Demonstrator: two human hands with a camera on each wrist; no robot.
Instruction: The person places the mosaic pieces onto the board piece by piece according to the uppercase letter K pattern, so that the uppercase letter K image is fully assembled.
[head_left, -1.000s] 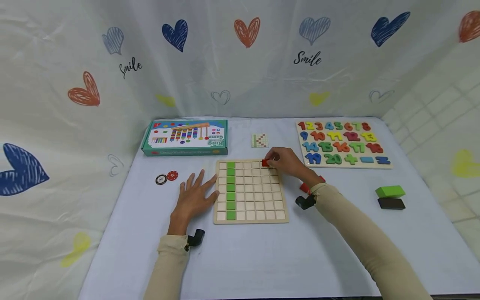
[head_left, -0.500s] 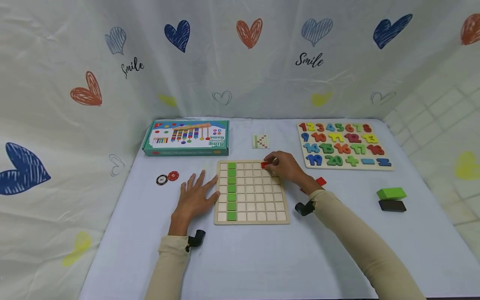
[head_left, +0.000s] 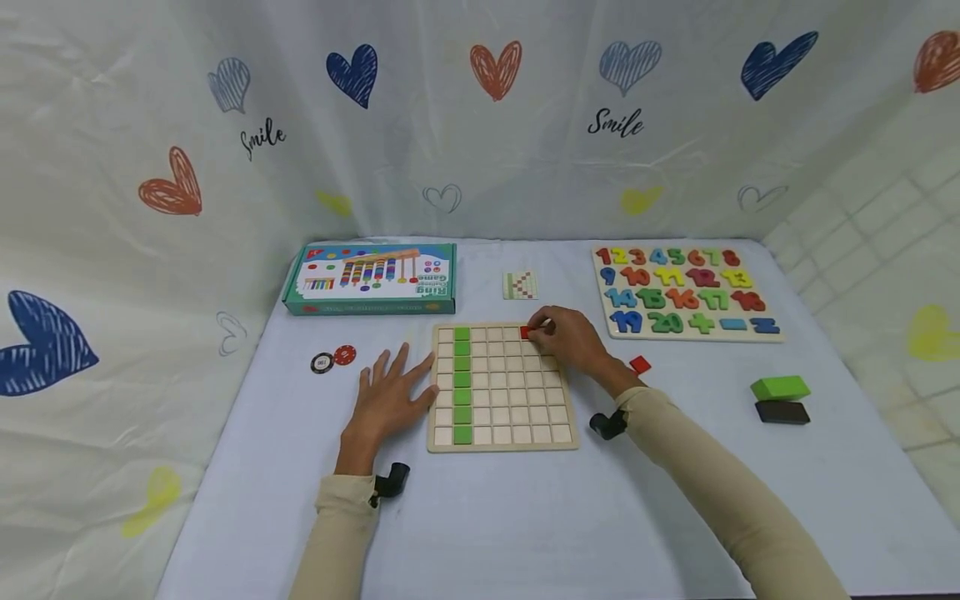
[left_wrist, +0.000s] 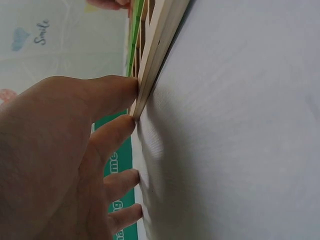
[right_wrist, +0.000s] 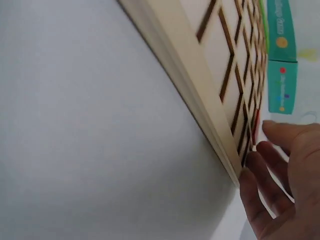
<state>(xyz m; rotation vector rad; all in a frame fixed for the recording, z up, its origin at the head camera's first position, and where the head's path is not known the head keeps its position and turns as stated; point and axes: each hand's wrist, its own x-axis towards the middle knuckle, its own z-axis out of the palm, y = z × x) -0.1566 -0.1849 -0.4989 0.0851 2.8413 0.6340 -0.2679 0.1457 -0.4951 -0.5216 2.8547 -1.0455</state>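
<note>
A ring game box (head_left: 371, 277) lies at the tabletop's far left, a number puzzle (head_left: 686, 291) far right, two chips (head_left: 333, 359) near the left edge, green and black blocks (head_left: 782, 399) right.

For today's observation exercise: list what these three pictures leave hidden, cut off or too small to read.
1. Red tile: head view, mostly covered by the right hand, so the grip is unclear.
2. Small pattern card: head view, too small to read.
3. Grid board: both wrist views, seen edge-on and cut off.
4. Left hand: left wrist view, blurred by closeness.
</note>
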